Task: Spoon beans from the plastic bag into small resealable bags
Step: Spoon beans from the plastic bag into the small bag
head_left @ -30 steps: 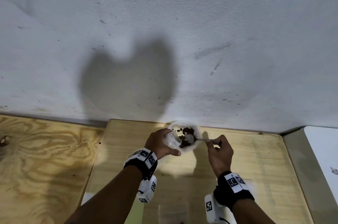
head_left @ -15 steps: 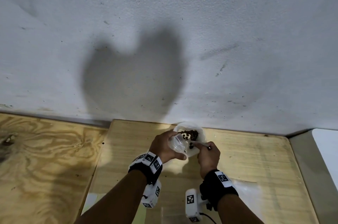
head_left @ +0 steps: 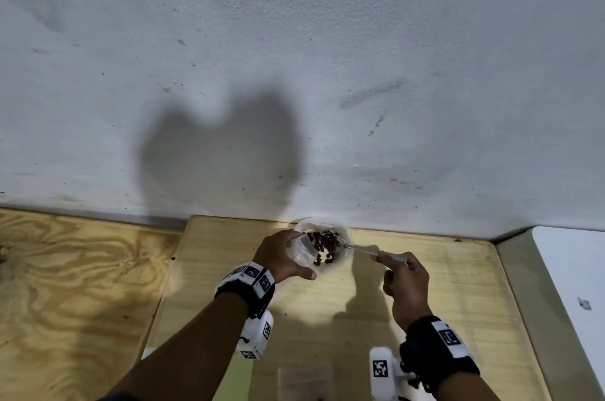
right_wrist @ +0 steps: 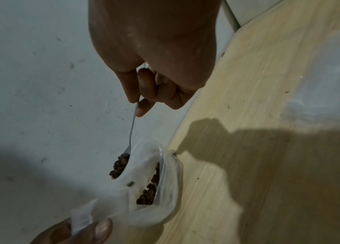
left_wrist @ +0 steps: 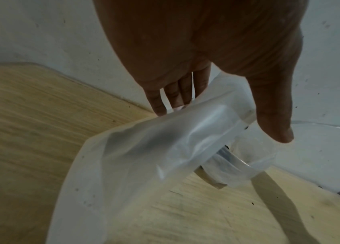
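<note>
A white plastic bag (head_left: 340, 261) of dark beans (head_left: 324, 242) sits on the wooden board against the wall. My left hand (head_left: 296, 256) holds a small clear resealable bag (head_left: 299, 253) between thumb and fingers, its mouth turned toward the beans. The left wrist view shows this small bag (left_wrist: 164, 140) under my left hand (left_wrist: 221, 123). My right hand (head_left: 386, 260) pinches the handle of a metal spoon (head_left: 360, 248). In the right wrist view the spoon (right_wrist: 132, 127) below my right hand (right_wrist: 136, 105) carries a heap of beans (right_wrist: 120, 165) at the bag's rim, with more beans (right_wrist: 148, 194) inside the plastic bag (right_wrist: 171, 189).
A white wall (head_left: 294, 73) rises right behind the board (head_left: 442, 302). Plywood (head_left: 65, 286) lies to the left and a white surface (head_left: 573, 269) to the right. Clear plastic (head_left: 301, 381) lies at the board's near edge.
My right hand has drawn away to the right from my left hand. The spoon left the small bag's mouth and now reaches into the plastic bag from the right.
</note>
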